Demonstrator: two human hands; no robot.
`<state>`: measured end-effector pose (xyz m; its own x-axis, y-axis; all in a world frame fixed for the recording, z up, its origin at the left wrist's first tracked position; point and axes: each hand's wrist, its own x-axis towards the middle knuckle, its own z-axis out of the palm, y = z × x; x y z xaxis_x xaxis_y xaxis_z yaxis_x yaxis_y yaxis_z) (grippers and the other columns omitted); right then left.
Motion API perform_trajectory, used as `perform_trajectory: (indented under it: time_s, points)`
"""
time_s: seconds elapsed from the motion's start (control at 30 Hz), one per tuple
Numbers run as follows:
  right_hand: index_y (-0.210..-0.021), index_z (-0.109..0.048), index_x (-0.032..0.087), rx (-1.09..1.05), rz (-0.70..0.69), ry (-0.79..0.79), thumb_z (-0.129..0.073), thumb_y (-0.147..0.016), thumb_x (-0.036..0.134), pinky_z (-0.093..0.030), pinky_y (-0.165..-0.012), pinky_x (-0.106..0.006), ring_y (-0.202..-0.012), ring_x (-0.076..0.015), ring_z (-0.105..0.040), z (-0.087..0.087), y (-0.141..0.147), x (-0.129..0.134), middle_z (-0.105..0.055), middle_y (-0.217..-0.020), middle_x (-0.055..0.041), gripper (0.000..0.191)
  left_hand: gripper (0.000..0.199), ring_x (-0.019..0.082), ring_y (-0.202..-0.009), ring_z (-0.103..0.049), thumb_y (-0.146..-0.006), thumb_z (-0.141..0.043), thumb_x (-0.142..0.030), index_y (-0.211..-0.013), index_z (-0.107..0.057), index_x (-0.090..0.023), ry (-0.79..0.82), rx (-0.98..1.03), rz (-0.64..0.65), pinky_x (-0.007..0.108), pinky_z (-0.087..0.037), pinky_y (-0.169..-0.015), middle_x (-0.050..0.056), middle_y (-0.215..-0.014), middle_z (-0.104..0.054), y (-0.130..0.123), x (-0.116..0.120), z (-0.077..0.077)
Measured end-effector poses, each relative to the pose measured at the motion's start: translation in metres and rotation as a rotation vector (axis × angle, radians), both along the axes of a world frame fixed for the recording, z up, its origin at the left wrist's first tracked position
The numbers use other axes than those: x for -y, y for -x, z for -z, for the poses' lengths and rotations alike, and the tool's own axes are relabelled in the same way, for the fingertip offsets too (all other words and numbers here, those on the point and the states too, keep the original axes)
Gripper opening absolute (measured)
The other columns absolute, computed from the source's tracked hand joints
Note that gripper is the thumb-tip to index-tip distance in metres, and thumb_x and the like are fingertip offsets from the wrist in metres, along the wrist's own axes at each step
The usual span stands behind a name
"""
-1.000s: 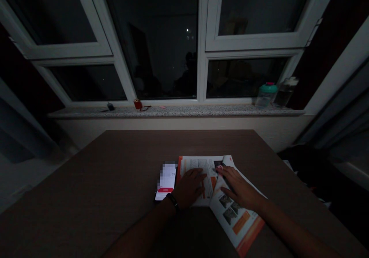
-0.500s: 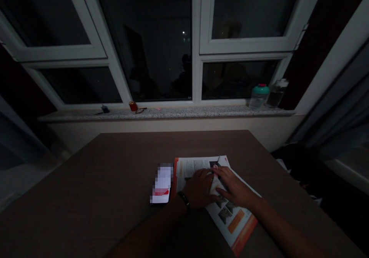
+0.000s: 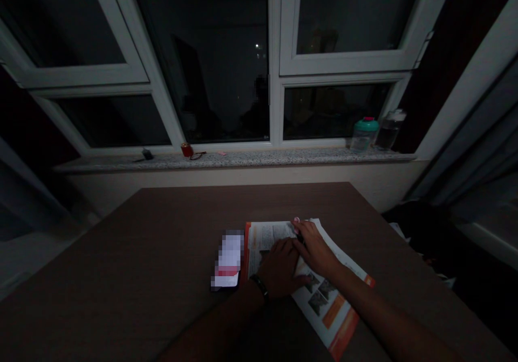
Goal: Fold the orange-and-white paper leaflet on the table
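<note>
a brown table (image 3: pixel 174 227) fills the foreground, below a window (image 3: pixel 275 108) with white frames. on the speckled sill (image 3: pixel 254 158), from left to right: a small dark bottle (image 3: pixel 147 154), a red container (image 3: pixel 186 149) with a dark loop (image 3: pixel 198 156) beside it, a pink scrap (image 3: pixel 222 153), a clear bottle with a teal lid (image 3: pixel 365 136) and a second clear bottle (image 3: pixel 389 131) with a pale cap. a smartphone (image 3: pixel 230 251), screen lit, lies on the table just beside the left edge of the open booklet (image 3: pixel 319 311). the booklet lies on the table in front of the person; both hands and the right forearm cover its middle and part of its right page.

left hand (image 3: pixel 280 269): palm down on the booklet, fingers extended and slightly apart, nothing visibly grasped; a dark wristband (image 3: pixel 259 287) is worn. right hand (image 3: pixel 318 248): palm down over the right page, just beside the left fingertips, fingers partly bent. a small pink item (image 3: pixel 297 220) is at its fingertips; whether it is gripped cannot be told.

booklet: orange edge bands, text blocks and dark photographs; print too small to read. phone screen: pixelated, with a red band, content illegible
</note>
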<state>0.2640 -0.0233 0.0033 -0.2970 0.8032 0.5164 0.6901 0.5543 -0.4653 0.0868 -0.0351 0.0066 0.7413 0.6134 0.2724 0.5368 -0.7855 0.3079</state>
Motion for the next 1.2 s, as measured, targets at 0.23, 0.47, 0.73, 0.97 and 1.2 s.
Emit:
perform_trajectory:
  time_s: [0.23,0.47,0.73,0.97,1.2]
  points:
    - [-0.145,-0.03,0.024,0.081,0.006,0.04,-0.04,-0.097,0.021,-0.037,-0.107,-0.055,-0.126,-0.0293,-0.04,0.007,-0.009,0.013,-0.047,-0.13,-0.0127,0.049,0.035,0.026,-0.131,-0.037,-0.096,-0.051,-0.033,-0.127,-0.047,-0.018,0.009,0.051,-0.006,0.044,-0.031,-0.111,0.011,-0.139,-0.046,0.002,0.001,-0.004]
    - [-0.15,-0.022,0.024,0.165,0.016,0.06,-0.043,-0.097,0.024,-0.032,-0.112,-0.055,-0.135,-0.0292,-0.032,0.012,-0.032,0.029,-0.04,-0.143,-0.0119,0.056,0.046,0.024,-0.134,-0.036,-0.091,-0.054,-0.022,-0.136,-0.043,-0.016,0.055,0.062,-0.024,0.042,-0.03,-0.113,0.011,-0.141,-0.045,0.003,-0.002,0.0]
    - [-0.151,-0.021,0.026,0.242,-0.015,0.07,-0.045,-0.096,0.027,-0.034,-0.112,-0.052,-0.137,-0.0294,-0.032,0.018,-0.05,0.037,-0.037,-0.149,-0.0108,0.06,0.049,0.026,-0.134,-0.036,-0.09,-0.054,-0.024,-0.137,-0.041,-0.017,0.041,0.039,-0.019,0.044,-0.029,-0.113,0.01,-0.142,-0.044,0.004,-0.004,0.002]
    - [-0.151,-0.021,0.027,0.243,-0.033,0.089,-0.048,-0.095,0.029,-0.035,-0.112,-0.051,-0.137,-0.0296,-0.033,0.018,-0.063,0.045,-0.038,-0.148,-0.0104,0.062,0.05,0.024,-0.134,-0.035,-0.09,-0.054,-0.024,-0.138,-0.04,-0.02,0.061,0.032,-0.033,0.043,-0.031,-0.112,0.008,-0.143,-0.044,0.005,-0.003,0.002]
    - [-0.151,-0.022,0.025,0.212,-0.036,0.118,-0.052,-0.093,0.028,-0.031,-0.114,-0.051,-0.138,-0.0289,-0.03,0.017,-0.069,0.048,-0.035,-0.148,-0.0114,0.065,0.048,0.028,-0.132,-0.038,-0.089,-0.059,-0.033,-0.133,-0.045,-0.019,0.065,0.008,-0.056,0.046,-0.032,-0.11,0.011,-0.139,-0.047,-0.003,-0.006,-0.003]
